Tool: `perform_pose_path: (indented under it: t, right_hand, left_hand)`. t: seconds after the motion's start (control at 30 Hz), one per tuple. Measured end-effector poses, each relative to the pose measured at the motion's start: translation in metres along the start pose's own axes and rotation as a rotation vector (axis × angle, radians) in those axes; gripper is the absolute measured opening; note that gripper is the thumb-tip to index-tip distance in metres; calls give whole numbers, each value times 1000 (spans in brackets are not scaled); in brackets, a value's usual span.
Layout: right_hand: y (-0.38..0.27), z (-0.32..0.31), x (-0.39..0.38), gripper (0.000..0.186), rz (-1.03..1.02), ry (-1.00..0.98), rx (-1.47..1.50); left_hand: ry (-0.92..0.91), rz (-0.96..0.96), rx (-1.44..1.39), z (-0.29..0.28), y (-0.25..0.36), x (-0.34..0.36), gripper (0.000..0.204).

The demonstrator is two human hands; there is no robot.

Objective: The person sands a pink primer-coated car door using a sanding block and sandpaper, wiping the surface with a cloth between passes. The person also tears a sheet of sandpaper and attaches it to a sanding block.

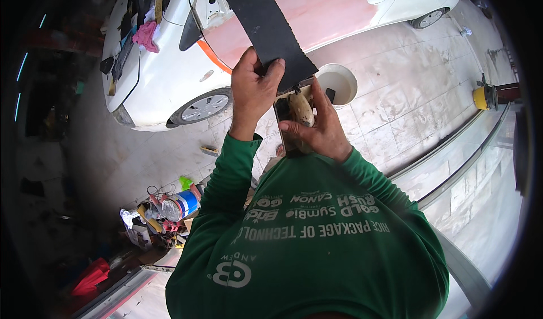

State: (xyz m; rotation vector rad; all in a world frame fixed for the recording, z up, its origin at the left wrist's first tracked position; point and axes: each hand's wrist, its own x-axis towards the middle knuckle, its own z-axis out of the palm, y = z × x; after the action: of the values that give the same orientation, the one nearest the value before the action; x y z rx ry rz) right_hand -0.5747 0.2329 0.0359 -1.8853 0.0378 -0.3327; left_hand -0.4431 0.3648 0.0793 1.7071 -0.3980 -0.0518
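Note:
A long strip of black sandpaper (271, 30) reaches up and away from my left hand (253, 90), its lower end pinched between thumb and fingers. That end meets the far edge of a hand sanding block (301, 108) with a worn, pale handle. My right hand (327, 128) grips the block from the right, thumb across the near part and fingers along its side. The block is close to my body, at the front of my green shirt. Whether the strip is clamped in the block I cannot tell.
Beyond my hands stands a white car (164, 90) with a pinkish patch (328, 13) on its side. A white bucket (353, 84) sits on the tiled floor. A blue can (185, 202) stands among clutter at lower left. Railings (447, 149) run along the right.

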Motion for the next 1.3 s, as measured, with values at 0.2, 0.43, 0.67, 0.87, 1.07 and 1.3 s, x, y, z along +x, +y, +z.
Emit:
perform_pose_path:
  t: [0.2,0.43,0.67,0.87,1.07,1.3]
  right_hand:
    - [6,-21,35,67,-39,-76,23]
    - [8,-49,56,61,-172,-88,-63]
    - [-20,-51,52,62,-189,-116,-399]
    - [-20,-53,58,38,-69,-251,-82]
    - [-24,-73,64,35,-8,-553,35]
    - [-22,-78,59,38,210,-629,201]
  left_hand:
    - [155,10,-533,-22,4,16,15]
    - [237,146,-428,-46,-12,26,20]
    - [153,45,-550,-19,-15,-3,21]
    - [-289,-3,-954,-20,-8,-20,37]
    - [-630,106,-906,-37,-19,-12,98]
    - [-641,141,-913,-28,-10,-20,121]
